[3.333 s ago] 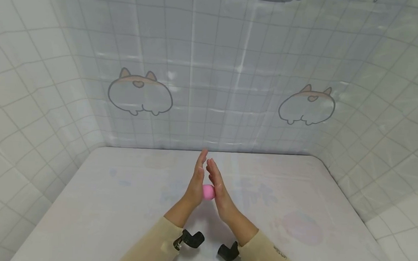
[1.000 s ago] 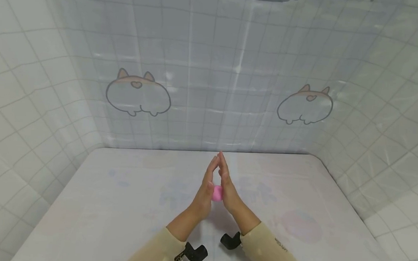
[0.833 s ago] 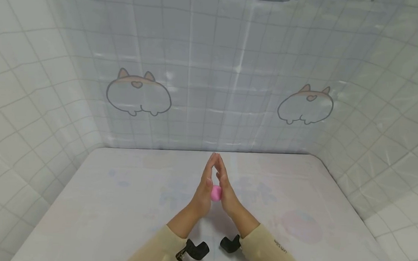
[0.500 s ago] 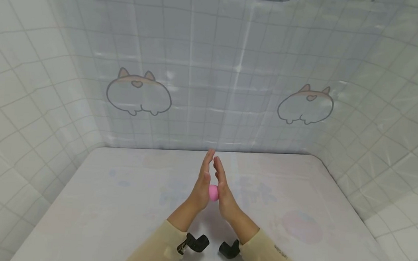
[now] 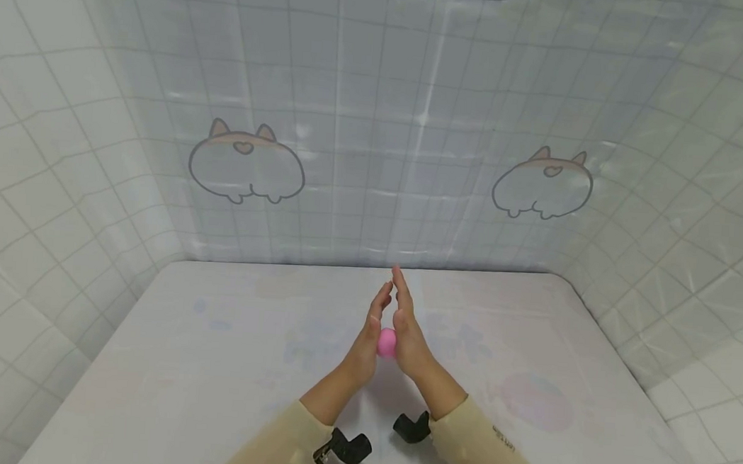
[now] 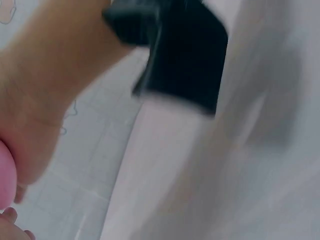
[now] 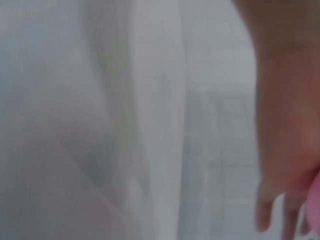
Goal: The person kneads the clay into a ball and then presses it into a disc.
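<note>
A smooth pink ball sits between two upright palms, in the middle of the head view. My left hand presses it from the left with its fingers extended forward. From the other side my right hand lies flat against it, fingers straight and reaching slightly farther forward. The fingertips of both hands lean toward each other above the white table. Part of the pink ball shows at the left edge of the left wrist view. A sliver of the pink ball appears at the right edge of the blurred right wrist view.
The white table carries faint pastel prints. A grid-patterned curtain with cartoon animal outlines stands behind it and along both sides. Black camera mounts stick out from both beige sleeves, one by the left wrist and one by the right.
The palms slide back and forth against each other with the ball between them. Since half a second ago, the right hand has moved forward, the left back, and the ball slightly right.
</note>
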{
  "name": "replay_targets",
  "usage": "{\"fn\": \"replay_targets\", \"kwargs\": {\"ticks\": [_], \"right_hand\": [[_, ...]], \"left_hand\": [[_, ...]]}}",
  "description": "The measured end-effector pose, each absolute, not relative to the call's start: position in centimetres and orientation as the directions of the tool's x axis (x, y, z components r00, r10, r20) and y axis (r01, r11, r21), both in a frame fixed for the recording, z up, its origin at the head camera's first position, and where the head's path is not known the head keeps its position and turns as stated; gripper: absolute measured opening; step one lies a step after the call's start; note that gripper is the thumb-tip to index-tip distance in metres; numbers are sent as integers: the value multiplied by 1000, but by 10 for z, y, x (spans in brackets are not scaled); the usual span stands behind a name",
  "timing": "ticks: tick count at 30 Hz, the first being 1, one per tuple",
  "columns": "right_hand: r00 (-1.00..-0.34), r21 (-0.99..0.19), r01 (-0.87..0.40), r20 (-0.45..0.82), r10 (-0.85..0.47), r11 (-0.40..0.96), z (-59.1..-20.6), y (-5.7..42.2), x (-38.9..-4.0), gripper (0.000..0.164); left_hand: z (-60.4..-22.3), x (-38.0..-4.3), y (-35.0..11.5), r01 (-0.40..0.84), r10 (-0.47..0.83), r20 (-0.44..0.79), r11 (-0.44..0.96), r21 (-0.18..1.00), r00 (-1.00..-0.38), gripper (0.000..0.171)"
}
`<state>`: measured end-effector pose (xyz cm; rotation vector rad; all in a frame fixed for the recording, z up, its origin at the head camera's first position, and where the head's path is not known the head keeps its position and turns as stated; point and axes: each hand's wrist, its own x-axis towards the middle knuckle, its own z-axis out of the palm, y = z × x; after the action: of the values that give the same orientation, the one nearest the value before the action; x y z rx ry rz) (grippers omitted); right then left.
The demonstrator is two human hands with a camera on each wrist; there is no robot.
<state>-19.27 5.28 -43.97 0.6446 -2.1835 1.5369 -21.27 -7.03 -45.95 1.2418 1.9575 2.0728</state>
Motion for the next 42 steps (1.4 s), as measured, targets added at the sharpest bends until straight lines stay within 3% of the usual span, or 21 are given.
{"fn": "replay_targets", "kwargs": {"ticks": [9, 17, 25, 32, 42], "right_hand": [[-875, -853, -477, 439, -204, 210, -454, 58, -201, 80], [-834, -838, -526, 473, -284, 149, -462, 50, -194, 79], [-777, -781, -609, 551, -305, 140, -453, 41, -182, 79], [-749, -738, -658, 619, -236, 151, -446, 40, -182, 81], [-812, -778, -568, 583, -29, 267, -439, 46, -194, 83]], "left_hand": [[-449, -207, -73, 549, 428, 603, -257, 795, -673, 78], [-437, -217, -78, 542, 336, 587, -225, 809, -737, 84], [-443, -228, -79, 509, 353, 548, -204, 836, -758, 85], [-458, -230, -78, 496, 441, 510, -156, 854, -739, 84], [-466, -216, -73, 483, 547, 499, -187, 855, -672, 72]]}}
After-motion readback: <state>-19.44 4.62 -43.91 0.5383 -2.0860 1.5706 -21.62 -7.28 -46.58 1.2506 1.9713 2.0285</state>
